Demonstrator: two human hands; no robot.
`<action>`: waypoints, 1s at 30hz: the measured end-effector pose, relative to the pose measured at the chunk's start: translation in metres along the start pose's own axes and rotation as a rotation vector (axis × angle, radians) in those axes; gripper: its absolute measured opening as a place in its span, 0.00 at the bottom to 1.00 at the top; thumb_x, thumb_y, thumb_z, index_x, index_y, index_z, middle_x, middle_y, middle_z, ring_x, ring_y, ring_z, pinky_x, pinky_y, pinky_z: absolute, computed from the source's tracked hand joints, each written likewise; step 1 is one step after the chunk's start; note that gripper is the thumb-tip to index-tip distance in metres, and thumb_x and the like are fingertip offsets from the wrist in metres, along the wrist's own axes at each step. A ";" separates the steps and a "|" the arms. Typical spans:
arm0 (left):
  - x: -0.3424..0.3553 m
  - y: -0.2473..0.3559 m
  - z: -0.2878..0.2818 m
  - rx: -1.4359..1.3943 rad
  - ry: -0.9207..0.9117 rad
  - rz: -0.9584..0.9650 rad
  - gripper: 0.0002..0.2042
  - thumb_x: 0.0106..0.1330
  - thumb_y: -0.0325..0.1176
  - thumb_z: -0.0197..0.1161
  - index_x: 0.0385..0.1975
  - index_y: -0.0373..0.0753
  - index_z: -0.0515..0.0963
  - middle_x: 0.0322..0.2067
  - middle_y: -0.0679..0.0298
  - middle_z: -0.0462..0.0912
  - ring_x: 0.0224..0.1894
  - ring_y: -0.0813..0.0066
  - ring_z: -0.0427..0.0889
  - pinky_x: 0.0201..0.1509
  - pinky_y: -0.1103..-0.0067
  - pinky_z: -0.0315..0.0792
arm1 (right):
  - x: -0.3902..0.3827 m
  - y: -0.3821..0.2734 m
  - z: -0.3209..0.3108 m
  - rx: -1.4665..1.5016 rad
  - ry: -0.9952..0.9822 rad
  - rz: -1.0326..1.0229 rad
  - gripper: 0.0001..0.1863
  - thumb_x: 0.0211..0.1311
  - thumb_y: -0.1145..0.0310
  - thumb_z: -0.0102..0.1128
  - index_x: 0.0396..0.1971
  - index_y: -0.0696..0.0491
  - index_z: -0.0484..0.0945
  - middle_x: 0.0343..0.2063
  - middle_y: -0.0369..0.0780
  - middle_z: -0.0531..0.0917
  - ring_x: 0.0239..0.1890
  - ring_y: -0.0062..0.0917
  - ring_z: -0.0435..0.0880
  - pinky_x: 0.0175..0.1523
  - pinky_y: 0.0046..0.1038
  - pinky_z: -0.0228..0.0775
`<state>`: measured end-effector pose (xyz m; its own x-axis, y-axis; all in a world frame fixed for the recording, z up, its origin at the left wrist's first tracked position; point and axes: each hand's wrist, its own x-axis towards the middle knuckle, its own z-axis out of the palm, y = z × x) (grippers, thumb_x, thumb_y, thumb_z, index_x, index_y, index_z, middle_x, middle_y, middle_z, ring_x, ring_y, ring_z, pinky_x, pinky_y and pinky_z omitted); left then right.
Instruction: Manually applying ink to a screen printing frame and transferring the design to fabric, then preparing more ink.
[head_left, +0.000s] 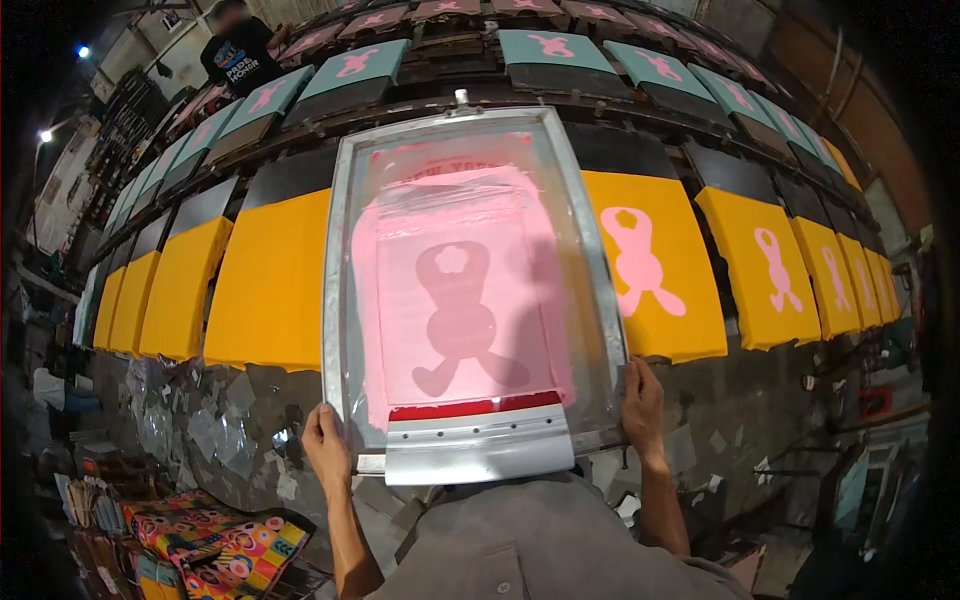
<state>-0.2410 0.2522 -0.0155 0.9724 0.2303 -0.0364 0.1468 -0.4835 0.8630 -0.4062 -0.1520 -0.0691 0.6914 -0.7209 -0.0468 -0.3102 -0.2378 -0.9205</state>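
A metal-framed printing screen (345,250) fills the middle of the view, its mesh smeared with pink ink around a darker figure with long legs. A wide silver squeegee with a red blade (478,450) lies across its lower end. My left hand (328,435) is closed on the frame's lower left side. My right hand (643,400) is closed on the lower right side. Yellow fabric pieces on boards flank the screen: those on the right (690,280) carry pink figures, while those on the left (265,280) show plain yellow.
Further back are rows of mint pieces (545,70) with pink prints. Another person (240,60) in a dark shirt stands at the upper left. Below the boards, scraps (240,440) litter the floor. Patterned cloth (210,540) lies at lower left, and leaning panels (855,480) stand at right.
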 end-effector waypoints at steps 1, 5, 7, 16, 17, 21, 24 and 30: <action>-0.001 0.005 0.000 0.058 0.020 0.007 0.20 0.74 0.43 0.53 0.47 0.27 0.78 0.30 0.66 0.78 0.33 0.80 0.71 0.38 0.80 0.68 | 0.005 0.001 -0.001 0.061 -0.024 -0.022 0.18 0.78 0.62 0.45 0.48 0.62 0.76 0.32 0.39 0.79 0.35 0.20 0.70 0.44 0.24 0.66; -0.015 0.022 -0.006 0.101 0.126 0.024 0.21 0.74 0.43 0.54 0.50 0.28 0.78 0.38 0.61 0.82 0.40 0.76 0.75 0.46 0.79 0.70 | 0.016 0.001 -0.005 0.012 -0.063 0.092 0.16 0.77 0.64 0.45 0.46 0.63 0.76 0.29 0.38 0.76 0.34 0.20 0.70 0.42 0.24 0.65; -0.015 0.026 -0.005 0.043 0.072 0.071 0.22 0.74 0.44 0.54 0.50 0.28 0.78 0.38 0.61 0.82 0.40 0.76 0.76 0.47 0.79 0.70 | 0.019 0.000 -0.007 0.037 -0.081 0.005 0.17 0.77 0.63 0.45 0.46 0.63 0.76 0.29 0.38 0.76 0.34 0.20 0.69 0.42 0.24 0.65; -0.027 0.036 -0.017 -0.006 0.051 0.084 0.21 0.71 0.42 0.59 0.49 0.27 0.78 0.37 0.61 0.82 0.39 0.76 0.76 0.45 0.80 0.70 | 0.007 0.001 -0.012 0.106 -0.114 -0.020 0.23 0.77 0.57 0.42 0.50 0.62 0.76 0.34 0.43 0.81 0.38 0.24 0.75 0.47 0.27 0.68; -0.029 0.039 -0.019 0.008 0.090 0.069 0.21 0.71 0.42 0.59 0.49 0.27 0.78 0.37 0.61 0.82 0.39 0.76 0.76 0.45 0.80 0.70 | 0.004 0.003 -0.011 0.170 -0.097 -0.040 0.22 0.76 0.58 0.42 0.51 0.62 0.76 0.36 0.47 0.83 0.39 0.28 0.78 0.49 0.30 0.70; -0.030 0.046 -0.022 0.016 0.079 0.082 0.19 0.70 0.40 0.58 0.48 0.27 0.78 0.35 0.59 0.82 0.37 0.74 0.76 0.44 0.79 0.70 | -0.003 0.012 -0.014 0.173 -0.123 0.018 0.23 0.77 0.58 0.42 0.52 0.62 0.76 0.37 0.46 0.83 0.40 0.27 0.78 0.49 0.30 0.70; -0.027 0.047 -0.023 0.074 0.065 0.072 0.20 0.70 0.40 0.58 0.48 0.27 0.78 0.35 0.58 0.82 0.37 0.74 0.76 0.43 0.79 0.70 | -0.007 0.015 -0.013 0.167 -0.128 0.032 0.23 0.77 0.57 0.42 0.52 0.62 0.76 0.37 0.47 0.83 0.40 0.27 0.78 0.50 0.30 0.70; -0.020 0.040 -0.021 0.069 0.048 0.155 0.20 0.70 0.40 0.58 0.48 0.27 0.78 0.37 0.58 0.82 0.39 0.72 0.76 0.46 0.79 0.69 | -0.010 0.003 -0.014 0.135 -0.086 0.039 0.24 0.76 0.56 0.43 0.53 0.62 0.74 0.37 0.51 0.84 0.40 0.37 0.82 0.49 0.35 0.71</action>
<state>-0.2583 0.2460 0.0307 0.9749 0.1875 0.1200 0.0093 -0.5729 0.8196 -0.4235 -0.1547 -0.0663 0.7355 -0.6683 -0.1113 -0.2516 -0.1169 -0.9607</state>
